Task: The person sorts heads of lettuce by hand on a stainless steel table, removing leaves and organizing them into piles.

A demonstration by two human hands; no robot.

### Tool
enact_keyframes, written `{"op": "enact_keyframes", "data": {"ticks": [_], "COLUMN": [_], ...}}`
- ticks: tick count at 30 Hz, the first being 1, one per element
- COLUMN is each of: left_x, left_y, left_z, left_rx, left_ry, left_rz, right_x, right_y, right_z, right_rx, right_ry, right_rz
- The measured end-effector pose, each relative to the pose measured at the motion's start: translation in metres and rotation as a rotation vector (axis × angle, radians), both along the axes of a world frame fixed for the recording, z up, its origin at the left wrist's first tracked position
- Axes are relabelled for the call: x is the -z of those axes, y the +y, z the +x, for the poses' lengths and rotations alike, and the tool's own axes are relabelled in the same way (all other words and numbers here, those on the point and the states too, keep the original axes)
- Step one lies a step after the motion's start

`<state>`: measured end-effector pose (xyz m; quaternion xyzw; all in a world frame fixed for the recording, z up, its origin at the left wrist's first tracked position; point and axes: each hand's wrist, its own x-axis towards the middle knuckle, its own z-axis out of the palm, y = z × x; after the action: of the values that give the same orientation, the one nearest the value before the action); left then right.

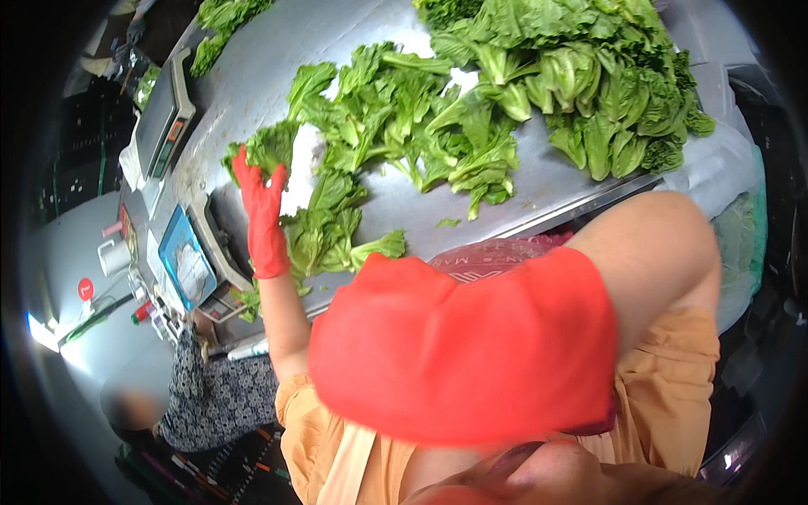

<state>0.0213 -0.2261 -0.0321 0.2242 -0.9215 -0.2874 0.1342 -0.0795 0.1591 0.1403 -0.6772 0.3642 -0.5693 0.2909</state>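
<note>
My left hand [264,218], in a red rubber glove, reaches over the left side of a metal table. Its thumb and fingers are spread against a bunch of curly green leaves [273,146]; I see no firm grip. My right hand [467,353], also red-gloved, is raised close to the camera, large and blurred, with its fingers not distinguishable. Cut leafy greens [385,113] lie loose in front of me, with a white patch [304,167] among them near my left hand. More leaves [328,233] lie near the table's front edge.
A tall pile of leafy greens [606,82] covers the far right of the metal table [404,221]. Two scales stand at left, one dark-topped [165,120] and one beside a blue tray [187,255]. A person in a patterned sleeve [218,391] is at the left. Plastic bags [713,164] hang at right.
</note>
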Motion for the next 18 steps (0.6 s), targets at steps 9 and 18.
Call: {"op": "enact_keyframes", "data": {"ticks": [9,18], "left_x": [0.07,-0.015], "left_y": [-0.092,-0.016], "left_z": [0.004,-0.041], "left_rx": [-0.274,-0.176], "left_ry": [-0.175,0.166], "left_rz": [-0.412,-0.324], "right_x": [0.132,0.208], "right_y": [0.052,0.049], "right_z": [-0.058,-0.083], "right_rx": [1.209,1.492], "right_ry": [0.186,0.503], "right_rz": [0.873,1.024]}}
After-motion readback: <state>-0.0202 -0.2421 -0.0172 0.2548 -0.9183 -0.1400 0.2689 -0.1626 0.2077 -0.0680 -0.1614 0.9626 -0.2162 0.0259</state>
